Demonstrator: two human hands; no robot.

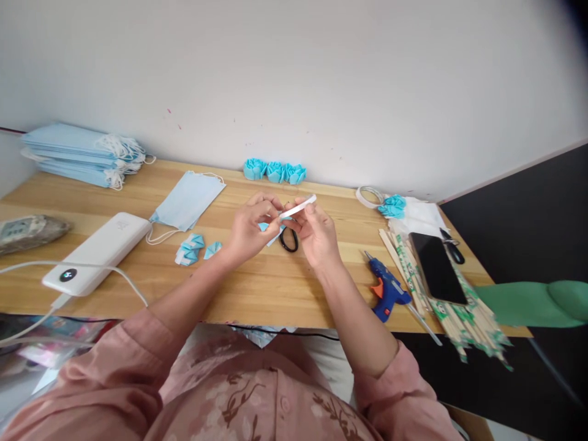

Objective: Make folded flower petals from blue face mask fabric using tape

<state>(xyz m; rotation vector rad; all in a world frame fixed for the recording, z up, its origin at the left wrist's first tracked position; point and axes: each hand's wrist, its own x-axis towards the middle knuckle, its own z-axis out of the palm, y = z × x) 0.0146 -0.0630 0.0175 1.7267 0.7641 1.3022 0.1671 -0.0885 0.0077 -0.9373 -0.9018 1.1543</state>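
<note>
L hand (255,225) & R hand (318,234), clamped on white band (298,209), above wood tbl (261,294), blk loop (290,250) nearby

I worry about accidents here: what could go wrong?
The glue gun lies near the desk edge by the right forearm, so a nudge might knock it off. The phone sits on wrapped sticks overhanging that edge and could slide. The white piece held between left hand and right hand might slip.
</note>
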